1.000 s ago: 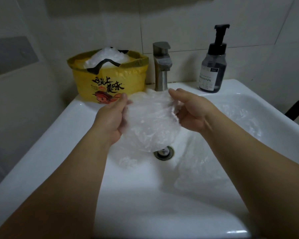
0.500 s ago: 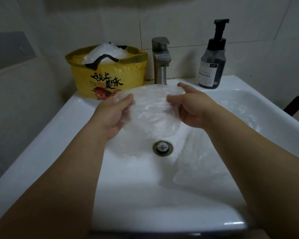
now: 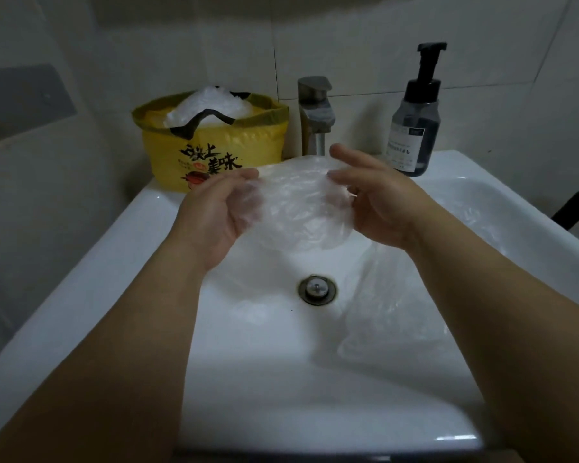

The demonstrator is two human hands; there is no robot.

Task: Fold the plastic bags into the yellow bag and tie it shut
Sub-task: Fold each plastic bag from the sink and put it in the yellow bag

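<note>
A crumpled clear plastic bag (image 3: pixel 298 208) hangs above the sink basin between both hands. My left hand (image 3: pixel 218 212) pinches its left edge between thumb and fingers. My right hand (image 3: pixel 375 198) holds its right edge, thumb on top, fingers curled under the film. The yellow bag (image 3: pixel 214 145) with black lettering stands open on the sink's back left corner, with white crumpled plastic (image 3: pixel 211 101) heaped in its mouth. More clear plastic bags (image 3: pixel 401 315) lie flat in the right side of the basin, partly under my right forearm.
The white sink (image 3: pixel 114 255) fills the middle of the view, with a metal drain (image 3: pixel 316 289) at its centre. A steel tap (image 3: pixel 315 115) stands behind the held bag. A dark pump soap bottle (image 3: pixel 415 121) sits at the back right. Tiled walls close in behind.
Both hands have lifted the clear bag up and back toward the tap, and it now lies flatter and more gathered between them. The drain is uncovered.
</note>
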